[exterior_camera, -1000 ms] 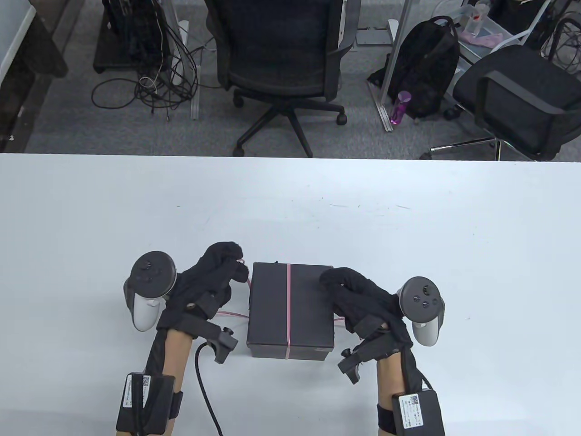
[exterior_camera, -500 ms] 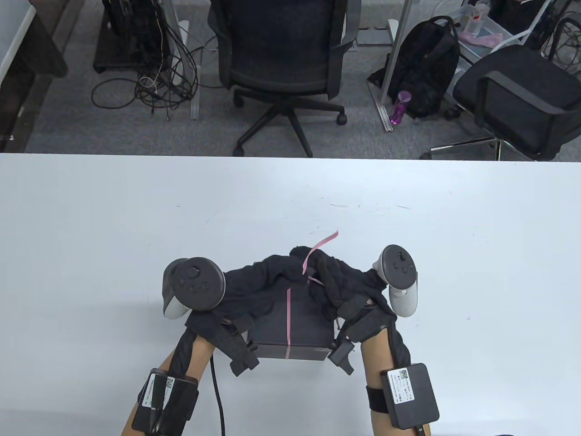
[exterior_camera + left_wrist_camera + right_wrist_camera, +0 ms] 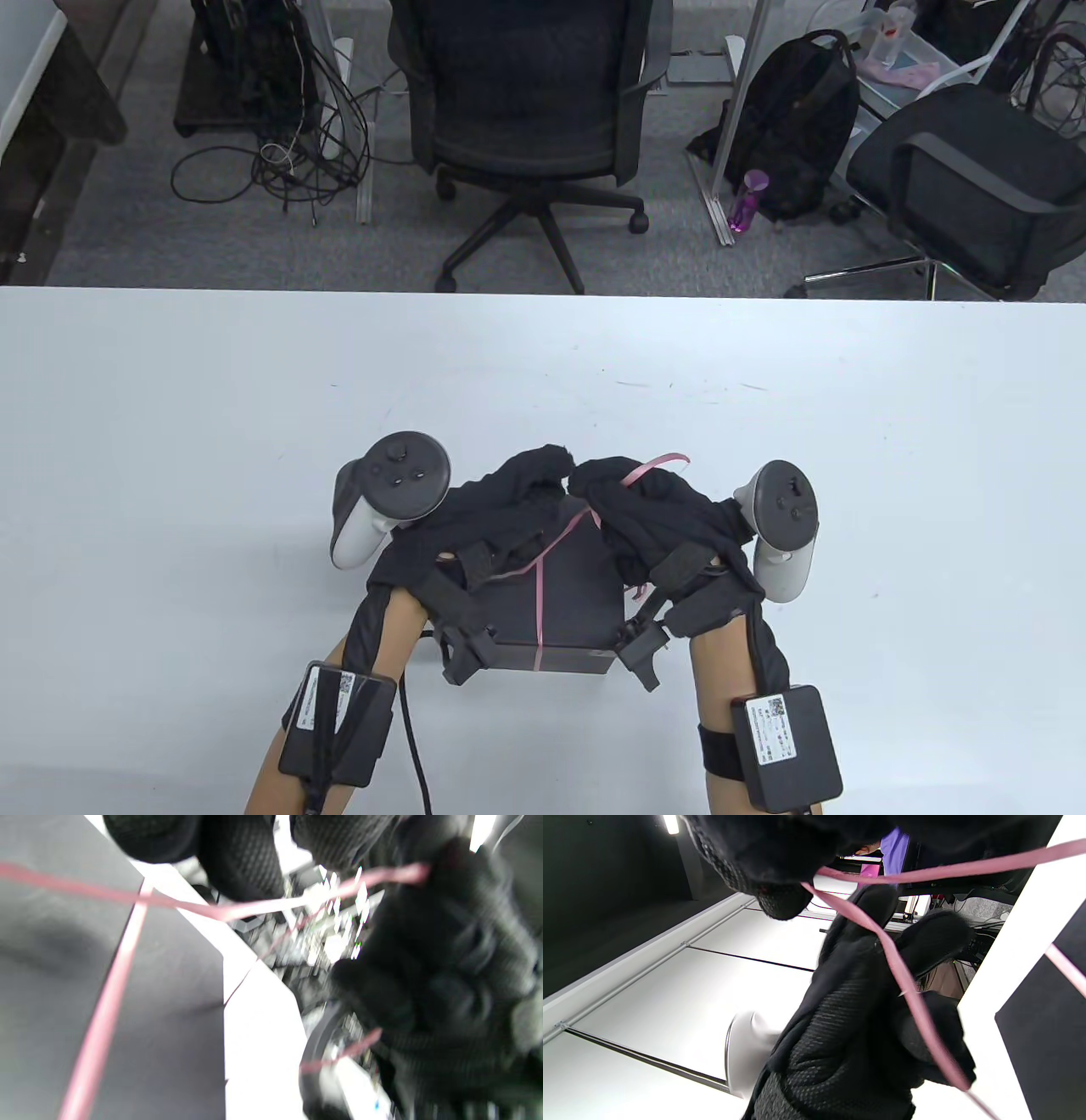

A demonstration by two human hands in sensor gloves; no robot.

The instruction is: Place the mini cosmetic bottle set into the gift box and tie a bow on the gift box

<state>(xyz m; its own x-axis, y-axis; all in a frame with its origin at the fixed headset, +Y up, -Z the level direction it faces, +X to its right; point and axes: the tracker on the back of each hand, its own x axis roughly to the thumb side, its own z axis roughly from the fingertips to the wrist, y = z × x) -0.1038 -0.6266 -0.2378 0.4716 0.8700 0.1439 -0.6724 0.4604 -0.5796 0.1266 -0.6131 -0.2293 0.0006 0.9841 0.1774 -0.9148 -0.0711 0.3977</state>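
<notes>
The closed black gift box (image 3: 577, 598) sits near the table's front edge with a pink ribbon (image 3: 538, 611) running front to back over its lid. Both gloved hands meet above the box's far side. My left hand (image 3: 534, 475) has its fingers curled on one ribbon strand that slants across the lid. My right hand (image 3: 604, 491) pinches the other strand, whose loose end (image 3: 662, 463) sticks out to the right. In the right wrist view the ribbon (image 3: 908, 984) drapes across the left hand (image 3: 865, 1014). In the left wrist view the strands cross over the lid (image 3: 169, 1005). The bottle set is out of sight.
The white table (image 3: 254, 407) stretches wide around the box. Behind its far edge stand office chairs (image 3: 526, 102), a black backpack (image 3: 797, 127) and tangled cables (image 3: 288, 153) on the floor. A cable (image 3: 411, 739) trails from my left forearm.
Both hands came up from the box's sides and met over its lid, carrying the ribbon ends. The strands now cross on top, and the loose end swung to the right.
</notes>
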